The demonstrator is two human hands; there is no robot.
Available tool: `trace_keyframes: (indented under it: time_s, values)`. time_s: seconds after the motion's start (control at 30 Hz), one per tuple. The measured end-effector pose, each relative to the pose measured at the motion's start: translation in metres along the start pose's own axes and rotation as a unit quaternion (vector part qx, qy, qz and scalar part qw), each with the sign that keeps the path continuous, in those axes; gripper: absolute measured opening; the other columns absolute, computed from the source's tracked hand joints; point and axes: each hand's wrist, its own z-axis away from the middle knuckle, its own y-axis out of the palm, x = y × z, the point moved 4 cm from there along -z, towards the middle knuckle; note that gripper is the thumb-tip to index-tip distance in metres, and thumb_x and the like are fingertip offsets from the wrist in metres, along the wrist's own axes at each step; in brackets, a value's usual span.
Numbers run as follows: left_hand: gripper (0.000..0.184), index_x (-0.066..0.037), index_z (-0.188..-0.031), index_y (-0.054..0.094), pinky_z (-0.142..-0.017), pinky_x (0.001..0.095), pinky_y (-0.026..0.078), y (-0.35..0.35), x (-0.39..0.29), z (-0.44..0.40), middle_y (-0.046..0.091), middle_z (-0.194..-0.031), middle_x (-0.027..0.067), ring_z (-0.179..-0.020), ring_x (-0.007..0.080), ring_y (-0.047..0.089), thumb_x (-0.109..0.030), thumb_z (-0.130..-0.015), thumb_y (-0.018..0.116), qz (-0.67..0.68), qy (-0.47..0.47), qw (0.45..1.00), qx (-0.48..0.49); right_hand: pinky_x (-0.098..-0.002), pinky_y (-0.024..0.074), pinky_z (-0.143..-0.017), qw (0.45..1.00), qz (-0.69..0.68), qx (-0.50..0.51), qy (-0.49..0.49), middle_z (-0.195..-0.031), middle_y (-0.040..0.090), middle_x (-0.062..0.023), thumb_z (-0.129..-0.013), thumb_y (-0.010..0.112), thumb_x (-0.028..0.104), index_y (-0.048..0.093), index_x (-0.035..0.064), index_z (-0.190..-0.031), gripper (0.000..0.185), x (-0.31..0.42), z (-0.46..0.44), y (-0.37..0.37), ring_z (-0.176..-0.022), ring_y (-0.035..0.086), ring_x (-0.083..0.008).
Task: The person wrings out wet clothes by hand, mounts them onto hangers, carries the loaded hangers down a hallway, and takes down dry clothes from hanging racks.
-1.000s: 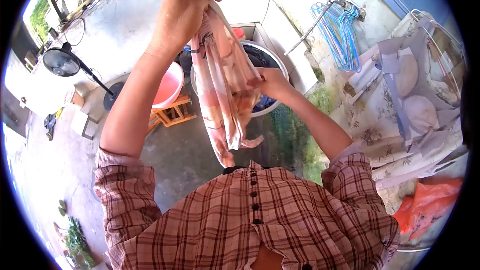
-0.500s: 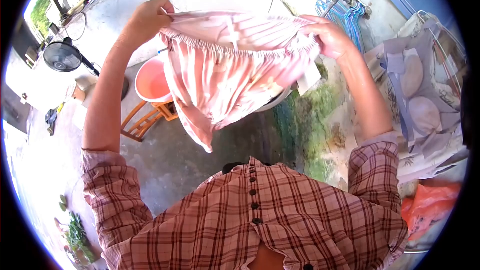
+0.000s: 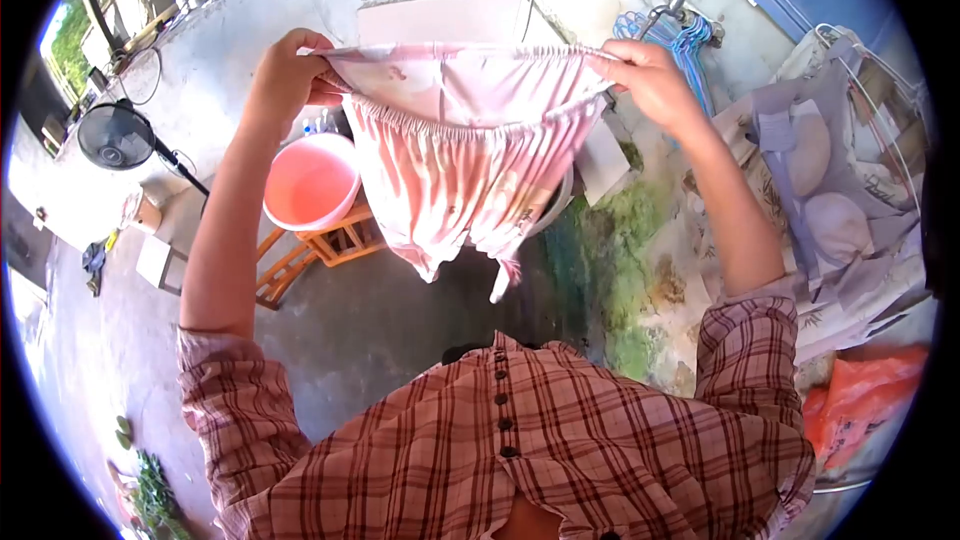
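Note:
A pair of pink patterned pants with a gathered elastic waistband hangs stretched out in front of me. My left hand is closed on one end of the waistband, at the upper left. At the opposite end, my right hand pinches the band between thumb and fingers. The waist opening faces up toward me, so its inner side shows. Below, the cloth narrows into two dangling lower ends. Behind the pants at the left sits a pink basin; a pale, rounded rim shows partly behind their right side.
An orange-brown wooden chair supports the basin. Blue hangers hang by a tap on the wall. Grey and beige garments lie at the right, above a red plastic bag. A black fan stands left.
The pants have swung to hang straighter, and their two lower ends now show apart. Both hands still hold the waistband. More of the basin and chair is visible.

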Motion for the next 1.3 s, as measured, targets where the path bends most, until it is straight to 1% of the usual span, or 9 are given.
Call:
trace_keyframes:
  time_s: [0.07, 0.2, 0.4, 0.57, 0.8, 1.0, 1.1, 1.17, 1.3]
  values:
    - [0.022, 0.001, -0.107, 0.053, -0.059, 0.0302, 0.056, 0.011, 0.007, 0.001, 0.06, -0.078, 0.01, -0.066, 0.0186, 0.064, 0.0, -0.086, 0.047, 0.139, -0.011, 0.989, 0.045, -0.0231, 0.043, -0.069, 0.983, 0.006, -0.113, -0.142, -0.082, 0.062, 0.0006, -0.09, 0.063, 0.019, 0.068, 0.0007, -0.09, 0.019, 0.009, 0.009, -0.005, -0.076, 0.054, -0.008]
    - [0.024, -0.007, -0.106, 0.06, -0.052, 0.0268, 0.046, 0.036, -0.006, 0.016, 0.056, -0.077, 0.0027, -0.064, 0.0137, 0.056, -0.006, -0.083, 0.056, 0.152, -0.07, 0.985, 0.051, -0.0244, 0.0442, -0.071, 0.936, -0.334, -0.053, 0.102, -0.084, 0.063, -0.0023, -0.089, 0.061, 0.018, 0.067, -0.002, -0.098, 0.023, -0.011, 0.019, -0.001, -0.079, 0.058, -0.0124]
    - [0.018, 0.003, -0.085, 0.068, -0.066, 0.0301, 0.047, 0.072, -0.035, 0.047, 0.061, -0.079, 0.0112, -0.07, 0.02, 0.059, -0.013, -0.077, 0.072, -0.287, 0.241, 0.913, 0.16, -0.0212, 0.037, -0.048, 0.934, -0.311, -0.106, 0.141, -0.068, 0.056, 0.0031, -0.088, 0.06, 0.017, 0.065, 0.0053, -0.088, 0.013, -0.023, 0.046, 0.011, -0.055, 0.049, -0.0047]
    - [0.025, 0.002, -0.098, 0.063, -0.068, 0.0276, 0.046, 0.097, -0.011, 0.057, 0.064, -0.087, 0.0052, -0.077, 0.0097, 0.055, -0.016, -0.082, 0.07, 0.025, -0.063, 0.954, 0.293, -0.0248, 0.0396, -0.055, 0.918, -0.317, -0.042, 0.234, -0.071, 0.057, -0.0005, -0.079, 0.066, 0.012, 0.062, 0.0052, -0.083, 0.009, -0.064, 0.072, 0.026, -0.064, 0.053, -0.0086]
    - [0.033, 0.001, -0.097, 0.067, -0.066, 0.0265, 0.048, 0.138, -0.026, 0.094, 0.069, -0.078, 0.0099, -0.068, 0.013, 0.061, -0.024, -0.077, 0.075, -0.304, 0.095, 0.833, 0.453, -0.0243, 0.0435, -0.063, 0.931, -0.257, 0.174, 0.191, -0.083, 0.059, 0.0001, -0.077, 0.071, 0.012, 0.061, 0.0041, -0.093, 0.02, -0.09, 0.091, 0.029, -0.075, 0.054, -0.0084]
    - [0.018, 0.003, -0.097, 0.064, -0.065, 0.0261, 0.049, 0.153, -0.03, 0.103, 0.066, -0.085, 0.0063, -0.074, 0.0126, 0.062, -0.008, -0.084, 0.066, 0.17, -0.221, 0.895, 0.348, -0.0272, 0.0461, -0.085, 0.908, -0.251, 0.314, 0.115, -0.112, 0.059, -0.0024, -0.082, 0.07, 0.007, 0.055, 0.0048, -0.117, 0.039, -0.126, 0.082, 0.009, -0.104, 0.055, -0.0102]
    - [0.021, 0.001, -0.103, 0.062, -0.074, 0.0281, 0.05, 0.163, -0.026, 0.1, 0.066, -0.094, 0.0071, -0.081, 0.0155, 0.063, -0.011, -0.086, 0.061, 0.312, -0.257, 0.864, 0.3, -0.0333, 0.0532, -0.075, 0.948, -0.232, 0.049, 0.213, -0.097, 0.066, -0.0054, -0.084, 0.069, 0.03, 0.061, 0.0054, -0.108, 0.035, -0.188, 0.048, -0.041, -0.087, 0.063, -0.0136]
    - [0.024, 0.001, -0.105, 0.061, -0.077, 0.0296, 0.05, 0.165, -0.039, 0.106, 0.065, -0.096, 0.008, -0.084, 0.0164, 0.063, -0.014, -0.087, 0.061, 0.355, -0.26, 0.857, 0.268, -0.0368, 0.0526, -0.068, 0.943, 0.175, -0.231, 0.162, -0.08, 0.066, -0.016, -0.08, 0.068, 0.025, 0.06, 0.0015, -0.091, 0.027, -0.23, 0.03, -0.086, -0.078, 0.065, -0.0298]
    - [0.031, 0.0, -0.106, 0.06, -0.084, 0.0357, 0.05, 0.173, -0.039, 0.107, 0.066, -0.098, 0.0107, -0.089, 0.0226, 0.063, -0.015, -0.08, 0.065, 0.399, -0.247, 0.849, 0.242, -0.0417, 0.0525, -0.073, 0.84, 0.423, -0.293, 0.172, -0.091, 0.064, -0.0202, -0.081, 0.067, 0.025, 0.058, 0.0008, -0.1, 0.032, -0.234, 0.01, -0.127, -0.084, 0.065, -0.0336]
